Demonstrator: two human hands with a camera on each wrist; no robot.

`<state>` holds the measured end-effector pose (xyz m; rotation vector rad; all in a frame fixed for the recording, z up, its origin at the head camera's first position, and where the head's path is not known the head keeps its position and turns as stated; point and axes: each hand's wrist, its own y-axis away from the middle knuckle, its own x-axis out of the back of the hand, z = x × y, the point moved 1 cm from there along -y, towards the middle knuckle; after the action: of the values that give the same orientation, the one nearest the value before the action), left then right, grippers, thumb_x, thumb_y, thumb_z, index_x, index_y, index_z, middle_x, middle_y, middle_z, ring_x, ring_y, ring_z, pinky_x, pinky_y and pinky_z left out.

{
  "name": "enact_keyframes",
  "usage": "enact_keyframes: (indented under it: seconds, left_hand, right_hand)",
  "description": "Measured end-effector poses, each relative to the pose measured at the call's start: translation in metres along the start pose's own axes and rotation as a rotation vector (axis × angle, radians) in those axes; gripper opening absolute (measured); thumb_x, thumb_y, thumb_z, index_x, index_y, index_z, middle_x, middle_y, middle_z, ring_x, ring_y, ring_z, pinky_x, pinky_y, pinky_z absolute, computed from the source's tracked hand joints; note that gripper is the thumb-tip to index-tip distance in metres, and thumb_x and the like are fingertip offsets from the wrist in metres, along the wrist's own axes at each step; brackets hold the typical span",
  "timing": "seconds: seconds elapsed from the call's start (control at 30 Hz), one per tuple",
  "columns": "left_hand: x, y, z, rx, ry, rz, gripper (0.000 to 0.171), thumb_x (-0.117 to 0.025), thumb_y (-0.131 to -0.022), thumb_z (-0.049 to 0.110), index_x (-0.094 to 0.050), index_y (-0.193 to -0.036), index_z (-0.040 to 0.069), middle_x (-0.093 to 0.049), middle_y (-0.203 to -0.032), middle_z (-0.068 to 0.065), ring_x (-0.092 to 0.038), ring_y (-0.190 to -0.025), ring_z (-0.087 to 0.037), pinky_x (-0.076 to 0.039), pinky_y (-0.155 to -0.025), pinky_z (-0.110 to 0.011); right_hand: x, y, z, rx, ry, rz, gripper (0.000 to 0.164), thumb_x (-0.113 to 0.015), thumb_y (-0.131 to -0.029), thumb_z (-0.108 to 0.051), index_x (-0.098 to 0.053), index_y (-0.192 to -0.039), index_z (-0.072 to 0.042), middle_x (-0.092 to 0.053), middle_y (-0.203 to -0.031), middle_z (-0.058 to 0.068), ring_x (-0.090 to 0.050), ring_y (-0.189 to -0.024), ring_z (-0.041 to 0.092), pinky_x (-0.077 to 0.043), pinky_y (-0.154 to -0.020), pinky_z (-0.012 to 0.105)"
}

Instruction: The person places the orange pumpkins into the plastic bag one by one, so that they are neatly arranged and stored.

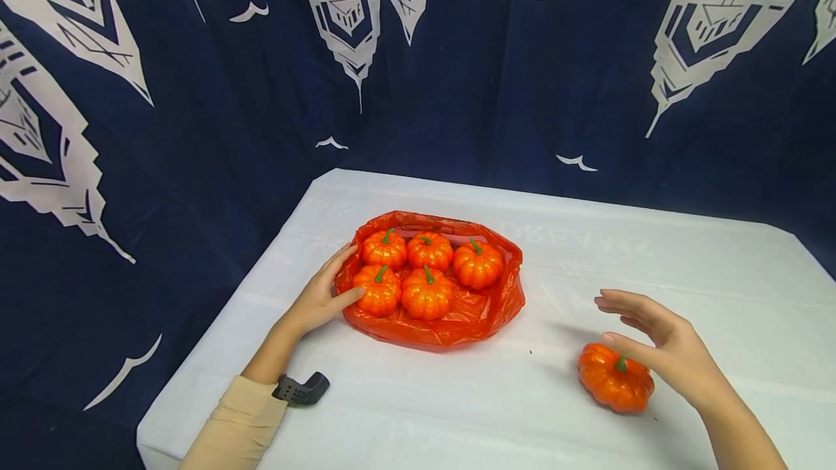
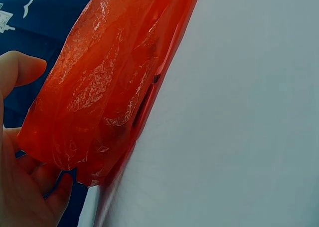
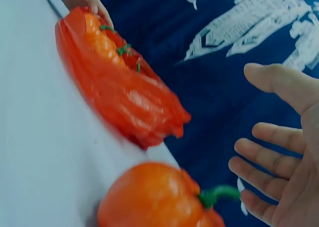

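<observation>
A red plastic bag (image 1: 496, 310) lies with its mouth spread, and several orange pumpkins (image 1: 427, 294) with green stems sit inside. My left hand (image 1: 323, 298) is against its left end, fingers along the rim and thumb over the nearest pumpkin. In the left wrist view the thumb stands apart from the fingers (image 2: 60, 192), which lie partly behind the bag. To the right, my right hand (image 1: 673, 343) hovers over a single orange pumpkin (image 1: 614, 383), thumb and fingers spread. The right wrist view shows a gap between that hand (image 3: 284, 172) and the pumpkin's stem (image 3: 222, 194).
A white cloth covers the table (image 1: 457, 390). Behind it hangs a dark blue curtain (image 1: 457, 107) with white building prints. A black band (image 1: 302, 389) is on the left wrist.
</observation>
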<state>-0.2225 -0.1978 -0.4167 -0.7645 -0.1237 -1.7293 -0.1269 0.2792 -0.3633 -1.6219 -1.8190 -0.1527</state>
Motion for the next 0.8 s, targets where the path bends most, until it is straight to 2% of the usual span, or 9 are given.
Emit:
enact_keyframes:
  seconds: [0.2,0.37,0.5,0.67,0.8]
  left_hand:
    - [0.000,0.000,-0.001,-0.010,-0.010,0.000,0.071,-0.067,-0.089,0.016,-0.033,-0.151,0.006,-0.024,-0.158,-0.018,-0.022,-0.144,-0.039,-0.019,-0.113,-0.060]
    - [0.000,0.000,-0.001,-0.004,-0.003,-0.002,0.072,-0.067,-0.089,0.017,-0.033,-0.151,0.007,-0.024,-0.158,-0.018,-0.021,-0.144,-0.039,-0.020,-0.112,-0.061]
    - [0.000,0.000,0.000,0.000,-0.004,0.000,0.072,-0.067,-0.088,0.017,-0.033,-0.151,0.007,-0.024,-0.158,-0.018,-0.022,-0.144,-0.039,-0.020,-0.112,-0.061]
    - [0.000,0.001,-0.001,-0.003,-0.007,0.001,0.071,-0.067,-0.088,0.016,-0.033,-0.151,0.006,-0.024,-0.157,-0.019,-0.022,-0.144,-0.040,-0.020,-0.112,-0.061]
    - [0.000,0.001,-0.001,-0.003,-0.008,0.000,0.071,-0.067,-0.088,0.017,-0.033,-0.151,0.007,-0.024,-0.158,-0.019,-0.021,-0.144,-0.040,-0.020,-0.112,-0.061]
  right_hand:
    - [0.006,0.010,0.016,0.011,-0.057,-0.031,0.056,-0.069,-0.083,0.011,-0.052,-0.135,0.000,-0.061,-0.126,-0.007,-0.054,-0.115,0.002,-0.040,-0.092,0.008]
    - [0.009,0.021,0.028,-0.029,-0.066,-0.053,0.057,-0.067,-0.084,0.010,-0.049,-0.137,0.002,-0.059,-0.128,-0.012,-0.054,-0.115,0.000,-0.041,-0.090,0.009]
    - [0.010,0.027,0.036,-0.070,-0.065,-0.068,0.055,-0.067,-0.086,0.008,-0.048,-0.137,0.003,-0.059,-0.129,-0.011,-0.054,-0.113,-0.002,-0.043,-0.088,0.009]
    - [0.009,0.036,0.046,-0.145,-0.037,-0.096,0.053,-0.067,-0.089,0.001,-0.048,-0.138,0.000,-0.058,-0.129,-0.013,-0.052,-0.111,-0.006,-0.044,-0.084,0.009]
    - [0.009,0.043,0.051,-0.169,-0.033,-0.112,0.054,-0.068,-0.088,0.000,-0.048,-0.139,-0.001,-0.056,-0.131,-0.015,-0.049,-0.113,-0.009,-0.043,-0.084,0.008]
